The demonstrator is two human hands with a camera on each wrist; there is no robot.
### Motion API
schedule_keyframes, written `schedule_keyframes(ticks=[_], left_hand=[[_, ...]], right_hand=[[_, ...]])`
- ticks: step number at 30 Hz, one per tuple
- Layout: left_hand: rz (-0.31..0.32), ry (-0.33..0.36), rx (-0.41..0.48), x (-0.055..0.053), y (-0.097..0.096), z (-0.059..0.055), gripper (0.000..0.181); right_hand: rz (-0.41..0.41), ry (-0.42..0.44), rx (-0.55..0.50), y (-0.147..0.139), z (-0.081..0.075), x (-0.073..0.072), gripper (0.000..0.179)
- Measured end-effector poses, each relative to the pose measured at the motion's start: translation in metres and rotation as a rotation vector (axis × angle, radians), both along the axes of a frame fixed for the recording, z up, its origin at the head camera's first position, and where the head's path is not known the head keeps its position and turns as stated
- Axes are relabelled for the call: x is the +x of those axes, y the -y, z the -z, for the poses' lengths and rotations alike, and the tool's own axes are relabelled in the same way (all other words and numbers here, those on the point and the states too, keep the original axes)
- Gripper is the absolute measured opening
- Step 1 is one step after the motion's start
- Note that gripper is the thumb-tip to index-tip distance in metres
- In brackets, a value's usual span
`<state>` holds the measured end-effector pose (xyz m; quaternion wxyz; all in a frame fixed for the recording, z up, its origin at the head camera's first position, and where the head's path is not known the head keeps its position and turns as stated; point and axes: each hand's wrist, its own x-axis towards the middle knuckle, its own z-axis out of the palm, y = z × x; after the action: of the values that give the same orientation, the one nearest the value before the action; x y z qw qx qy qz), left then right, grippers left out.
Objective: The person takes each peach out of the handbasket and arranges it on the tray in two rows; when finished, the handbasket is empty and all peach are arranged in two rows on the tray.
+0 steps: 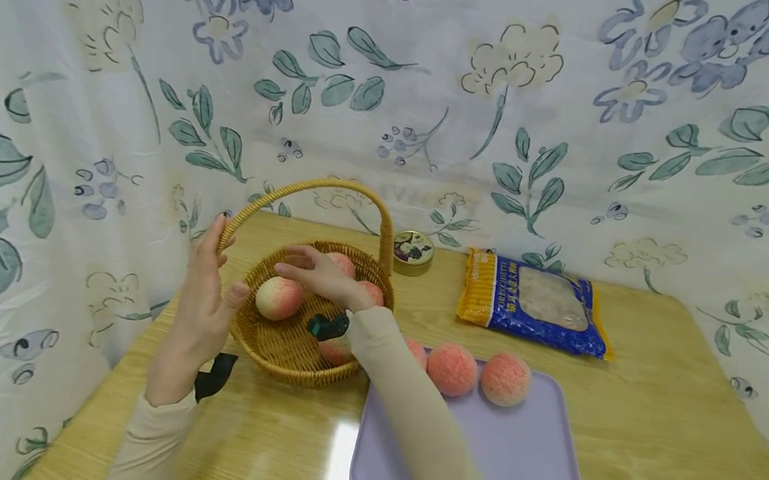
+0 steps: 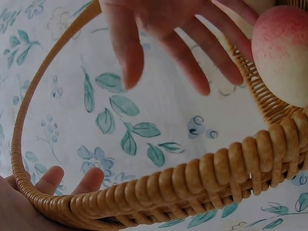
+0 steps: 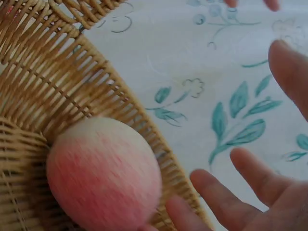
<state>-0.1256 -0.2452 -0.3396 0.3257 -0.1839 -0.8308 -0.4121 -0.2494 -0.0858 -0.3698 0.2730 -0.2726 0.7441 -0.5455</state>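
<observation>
A wicker basket (image 1: 306, 378) with a tall handle (image 1: 335, 184) contains several pink and cream peaches (image 1: 278, 297). My left hand (image 1: 200, 308) stands upright at the basket's left side, its fingers lying against the handle and the thumb spread away. In the left wrist view two of its fingertips (image 2: 90, 180) show inside the handle. Over the basket reaches my right hand (image 1: 327, 277), with fingers spread and nothing in its grasp. The right wrist view has a peach (image 3: 103, 173) close beside those fingers. The right forearm covers part of the basket and tray.
A lilac tray (image 1: 477, 443) in front at right bears three peaches (image 1: 505, 379) along its far edge. Behind it lies a blue and yellow pasta bag (image 1: 542, 301). A round tin (image 1: 413, 253) stands beside the handle, before a flowered curtain (image 1: 437, 86).
</observation>
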Motion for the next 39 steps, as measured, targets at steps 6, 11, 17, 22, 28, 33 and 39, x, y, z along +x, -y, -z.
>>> schedule_keyframes(ticks=[6,11,17,22,28,33,39], left_hand=[[-0.014,0.007,-0.001,-0.001,0.000,0.003,0.093],[-0.019,-0.025,-0.007,-0.001,-0.001,-0.001,0.093],[-0.023,-0.042,-0.013,0.000,-0.003,-0.006,0.091],[-0.022,-0.028,-0.006,0.000,-0.003,-0.002,0.092],[-0.020,-0.002,-0.008,0.001,-0.003,0.001,0.094],[-0.014,0.000,-0.013,0.001,-0.004,0.000,0.091],[-0.008,0.001,-0.003,0.001,-0.002,0.000,0.091]], right_hand=[[0.148,0.084,-0.022,0.032,0.014,0.010,0.067],[0.218,0.040,0.035,0.055,0.025,0.017,0.071],[0.230,-0.177,0.231,0.062,0.028,0.019,0.076],[0.239,-0.213,0.229,0.060,0.030,0.022,0.079],[0.276,-0.105,0.056,0.043,0.025,0.022,0.076],[0.254,-0.054,-0.047,0.011,0.009,0.019,0.070],[0.219,-0.146,-0.040,-0.033,-0.015,0.016,0.061]])
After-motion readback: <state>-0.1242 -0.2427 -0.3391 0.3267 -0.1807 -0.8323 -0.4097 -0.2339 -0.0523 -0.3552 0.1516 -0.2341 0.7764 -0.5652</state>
